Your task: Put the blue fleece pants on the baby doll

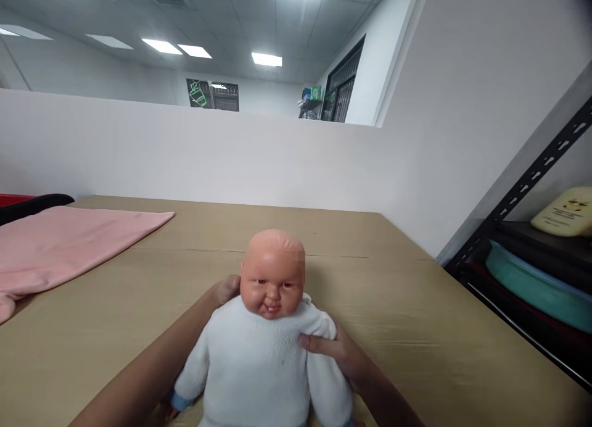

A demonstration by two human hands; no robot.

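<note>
White-clad doll (256,365), right fingers (320,345) clasping its shoulder — left fingers (229,288) by neck, grip unclear

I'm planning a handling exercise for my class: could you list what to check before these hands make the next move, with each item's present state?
1. Doll facing the camera: ok.
2. Right hand on the doll's shoulder: ok, thumb in front.
3. Left hand firmly supporting the head: cannot tell; it is at the neck, fingers mostly hidden.
4. Doll's weight on the table: cannot tell; its lower end is out of frame.
5. Pink cloth apart from the doll: ok, off to the left.
</note>
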